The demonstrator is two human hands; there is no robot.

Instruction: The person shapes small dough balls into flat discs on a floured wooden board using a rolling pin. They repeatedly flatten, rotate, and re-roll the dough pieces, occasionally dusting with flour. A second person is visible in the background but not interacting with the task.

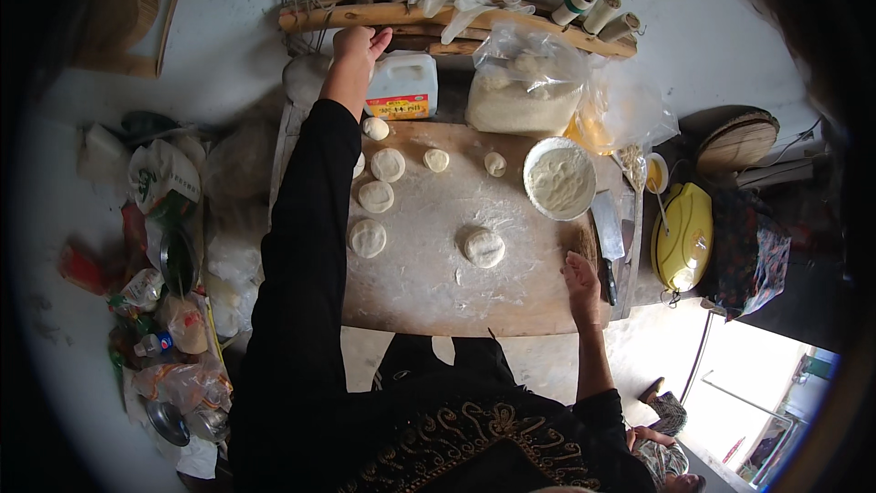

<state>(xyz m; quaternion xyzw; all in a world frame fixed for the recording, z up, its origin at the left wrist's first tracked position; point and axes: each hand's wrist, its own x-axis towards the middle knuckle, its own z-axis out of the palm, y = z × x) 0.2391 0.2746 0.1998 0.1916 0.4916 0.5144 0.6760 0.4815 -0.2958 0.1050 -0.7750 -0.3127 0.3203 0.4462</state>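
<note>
My left hand (pixel 361 45) is raised at the back left, in front of the wooden rack and above the plastic jug (pixel 404 85); its fingers are curled and whether it holds anything is unclear. My right hand (pixel 581 275) hovers at the right edge of the floured wooden board (pixel 424 294), fingers partly bent, just below a brush-like bundle (pixel 586 241). A round filled dough piece (pixel 484 248) lies near the board's middle. Several flattened dough rounds (pixel 367 238) lie at the left, with smaller dough pieces (pixel 436 160) along the back. A bowl of flour (pixel 560 179) stands at the back right.
A cleaver (pixel 608 226) lies at the board's right edge. Behind the board are a bag of flour or meal (pixel 523 99) and a wooden rack (pixel 383 16). A yellow appliance (pixel 682 236) stands to the right. Bags and bottles crowd the left; a person (pixel 658 448) sits at lower right.
</note>
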